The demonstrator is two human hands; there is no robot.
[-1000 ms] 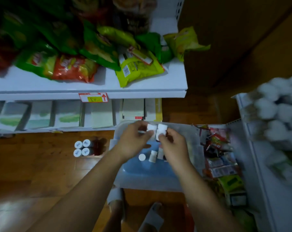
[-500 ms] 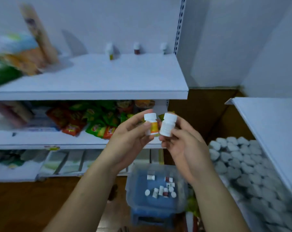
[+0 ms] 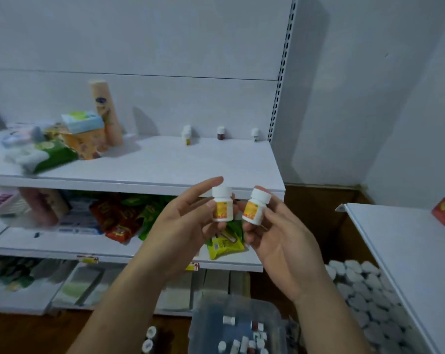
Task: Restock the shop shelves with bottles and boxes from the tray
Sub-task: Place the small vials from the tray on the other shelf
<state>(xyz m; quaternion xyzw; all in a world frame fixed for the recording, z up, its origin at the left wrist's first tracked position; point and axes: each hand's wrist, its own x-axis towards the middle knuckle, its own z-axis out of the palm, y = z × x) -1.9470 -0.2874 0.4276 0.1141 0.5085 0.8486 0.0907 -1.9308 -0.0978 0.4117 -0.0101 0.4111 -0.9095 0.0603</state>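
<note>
1. Head view. We note the left hand [image 3: 188, 221] raised in front of the top shelf [image 3: 190, 164] edge, pinching the left bottle [image 3: 222, 205]. The thumb presses on its orange label. The other fingers lie nearly straight behind it, the index tip above the white cap. This bottle stands upright.
2. The right hand [image 3: 280, 241] holds the right bottle [image 3: 255, 206], thumb on its right side, fingers curled under and behind its base. This bottle tilts, cap leaning right.
3. The two bottles sit just beside each other; we see a narrow gap between them.
4. The tray [image 3: 275, 312], clear plastic, lies low in the picture beneath the hands. More small bottles [image 3: 241, 338] lie in it, blurred.
5. Three shelf bottles [image 3: 220, 132] stand upright along the top shelf's back wall, well apart.
6. Snack packets [image 3: 119, 218] lie on the shelf below, partly behind the hands.
</note>
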